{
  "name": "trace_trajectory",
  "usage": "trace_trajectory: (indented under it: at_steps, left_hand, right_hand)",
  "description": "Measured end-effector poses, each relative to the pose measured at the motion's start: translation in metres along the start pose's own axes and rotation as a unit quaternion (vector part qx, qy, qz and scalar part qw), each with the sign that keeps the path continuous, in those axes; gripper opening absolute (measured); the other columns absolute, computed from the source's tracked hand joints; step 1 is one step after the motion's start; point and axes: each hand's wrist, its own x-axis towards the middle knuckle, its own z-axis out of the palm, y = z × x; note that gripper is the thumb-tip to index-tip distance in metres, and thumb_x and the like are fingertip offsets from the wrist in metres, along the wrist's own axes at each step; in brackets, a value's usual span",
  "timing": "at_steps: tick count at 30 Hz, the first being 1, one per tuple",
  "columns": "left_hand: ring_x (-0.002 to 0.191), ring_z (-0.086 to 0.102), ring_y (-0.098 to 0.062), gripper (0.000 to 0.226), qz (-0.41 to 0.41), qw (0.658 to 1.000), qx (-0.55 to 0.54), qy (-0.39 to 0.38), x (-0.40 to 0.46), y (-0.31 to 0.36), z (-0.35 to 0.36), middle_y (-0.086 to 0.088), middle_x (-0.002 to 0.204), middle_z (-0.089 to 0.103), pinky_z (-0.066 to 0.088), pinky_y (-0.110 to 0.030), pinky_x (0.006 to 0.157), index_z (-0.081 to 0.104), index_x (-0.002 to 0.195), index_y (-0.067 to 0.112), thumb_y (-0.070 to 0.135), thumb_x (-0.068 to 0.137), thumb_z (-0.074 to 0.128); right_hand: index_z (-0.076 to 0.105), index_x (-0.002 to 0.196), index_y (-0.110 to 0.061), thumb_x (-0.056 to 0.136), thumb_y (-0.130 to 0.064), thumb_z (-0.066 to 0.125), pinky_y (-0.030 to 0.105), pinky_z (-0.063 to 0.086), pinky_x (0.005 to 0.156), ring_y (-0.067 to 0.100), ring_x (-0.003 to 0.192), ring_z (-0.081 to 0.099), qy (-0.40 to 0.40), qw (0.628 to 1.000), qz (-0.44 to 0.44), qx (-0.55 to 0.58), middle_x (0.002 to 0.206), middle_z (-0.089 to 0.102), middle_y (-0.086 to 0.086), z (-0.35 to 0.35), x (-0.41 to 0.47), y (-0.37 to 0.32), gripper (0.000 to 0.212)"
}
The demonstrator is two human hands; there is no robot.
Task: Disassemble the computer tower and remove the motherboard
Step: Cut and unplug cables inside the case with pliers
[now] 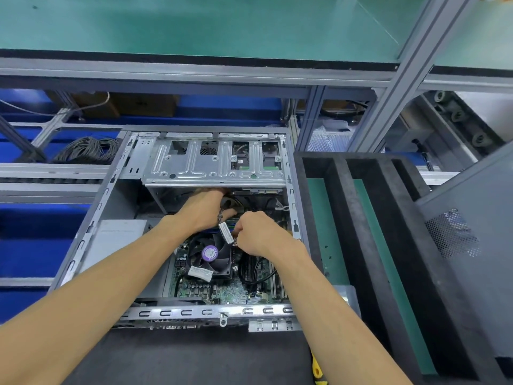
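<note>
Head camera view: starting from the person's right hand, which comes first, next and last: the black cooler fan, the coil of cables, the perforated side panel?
From the right hand:
1. Black cooler fan, just left of it, inside the case.
2. Perforated side panel, leaning far right.
3. Coil of cables, far upper left, outside the case.

Two bare forearms are seen, and no sleeve is visible on either of them (they are uncovered up to the picture's lower edge). The left hand (204,208) and the right hand (256,232) are ungloved; no ring or watch is shown.
</note>
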Motion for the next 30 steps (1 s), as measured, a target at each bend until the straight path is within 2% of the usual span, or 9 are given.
trace_trajectory:
  at_steps: [2, 5, 9, 11, 13, 16, 19, 22, 30]
  left_hand:
    - [0.094, 0.062, -0.036, 0.034, 0.006, 1.000, 0.016, -0.011, 0.005, 0.002, 0.002, -0.014, 0.098, 0.064, 0.051, -0.039, 0.075, 0.053, 0.105, 0.009, 0.037, 0.090, 0.065]
    - [0.096, 0.060, -0.034, 0.033, 0.005, 0.999, 0.033, -0.035, 0.010, 0.003, 0.005, -0.013, 0.104, 0.062, 0.046, -0.034, 0.072, 0.053, 0.108, 0.008, 0.036, 0.093, 0.063]
    - [0.096, 0.061, -0.031, 0.023, 0.010, 0.996, 0.071, -0.060, 0.013, 0.005, 0.008, -0.012, 0.108, 0.063, 0.050, -0.037, 0.074, 0.059, 0.109, 0.009, 0.029, 0.097, 0.055]
    - [0.096, 0.060, -0.032, 0.018, 0.026, 0.995, 0.082, -0.056, 0.014, 0.006, 0.009, -0.010, 0.103, 0.060, 0.044, -0.035, 0.070, 0.059, 0.107, 0.009, 0.022, 0.097, 0.054]
    - [0.096, 0.059, -0.032, 0.015, 0.042, 0.994, 0.093, -0.051, 0.013, 0.009, 0.010, -0.007, 0.095, 0.053, 0.038, -0.033, 0.067, 0.058, 0.105, 0.008, 0.020, 0.097, 0.053]
    - [0.095, 0.060, -0.033, 0.015, 0.043, 0.992, 0.106, -0.058, 0.013, 0.012, 0.009, -0.011, 0.101, 0.057, 0.035, -0.032, 0.066, 0.058, 0.105, 0.008, 0.019, 0.098, 0.052]
    - [0.092, 0.061, -0.034, 0.010, 0.060, 0.988, 0.132, -0.051, 0.013, 0.013, 0.009, -0.014, 0.103, 0.059, 0.039, -0.034, 0.064, 0.058, 0.102, 0.007, 0.013, 0.096, 0.052]
    - [0.095, 0.061, -0.033, 0.014, 0.071, 0.983, 0.163, -0.048, 0.011, 0.015, 0.009, -0.013, 0.103, 0.060, 0.046, -0.038, 0.069, 0.058, 0.105, 0.010, 0.005, 0.092, 0.054]
    - [0.089, 0.059, -0.031, 0.009, 0.062, 0.980, 0.184, -0.048, 0.010, 0.019, 0.009, -0.009, 0.093, 0.056, 0.042, -0.036, 0.065, 0.057, 0.094, 0.011, 0.004, 0.090, 0.053]
  right_hand:
    - [0.071, 0.115, -0.009, 0.091, -0.007, 0.053, 0.044, 0.045, 0.102, 0.036, 0.112, 0.057, 0.044, 0.998, 0.002, -0.046, 0.120, 0.065, 0.017, -0.001, -0.001, 0.002, 0.031]
    - [0.066, 0.124, -0.011, 0.094, -0.018, 0.054, 0.042, 0.024, 0.113, 0.035, 0.131, 0.037, 0.103, 0.986, 0.025, -0.125, 0.137, 0.048, 0.017, -0.002, -0.002, 0.006, 0.032]
    - [0.052, 0.137, -0.006, 0.098, -0.028, 0.050, 0.049, -0.003, 0.124, 0.039, 0.147, 0.016, -0.004, 0.975, 0.064, -0.212, 0.154, 0.029, 0.023, 0.001, -0.004, 0.006, 0.044]
    - [0.051, 0.138, -0.007, 0.099, -0.027, 0.048, 0.051, -0.009, 0.123, 0.037, 0.149, 0.018, -0.034, 0.973, 0.066, -0.221, 0.156, 0.031, 0.022, 0.000, -0.004, 0.005, 0.044]
    - [0.050, 0.140, -0.008, 0.099, -0.026, 0.046, 0.054, -0.012, 0.122, 0.035, 0.148, 0.021, -0.048, 0.971, 0.065, -0.224, 0.156, 0.033, 0.021, -0.001, -0.004, 0.004, 0.045]
    - [0.044, 0.146, -0.008, 0.100, -0.028, 0.044, 0.056, -0.012, 0.121, 0.034, 0.151, 0.015, -0.045, 0.969, 0.061, -0.233, 0.160, 0.026, 0.020, 0.001, -0.006, 0.002, 0.050]
    - [0.035, 0.152, -0.006, 0.102, -0.031, 0.040, 0.056, -0.008, 0.122, 0.036, 0.154, 0.001, -0.064, 0.967, 0.057, -0.238, 0.166, 0.006, 0.023, 0.011, -0.013, 0.000, 0.056]
    - [0.028, 0.155, -0.003, 0.104, -0.027, 0.039, 0.052, -0.002, 0.124, 0.037, 0.154, -0.010, -0.102, 0.969, 0.061, -0.217, 0.165, -0.012, 0.024, 0.018, -0.015, 0.001, 0.058]
    - [0.033, 0.152, -0.003, 0.103, -0.025, 0.043, 0.051, 0.000, 0.125, 0.035, 0.153, -0.014, -0.116, 0.977, 0.065, -0.167, 0.165, -0.016, 0.023, 0.012, -0.015, 0.002, 0.056]
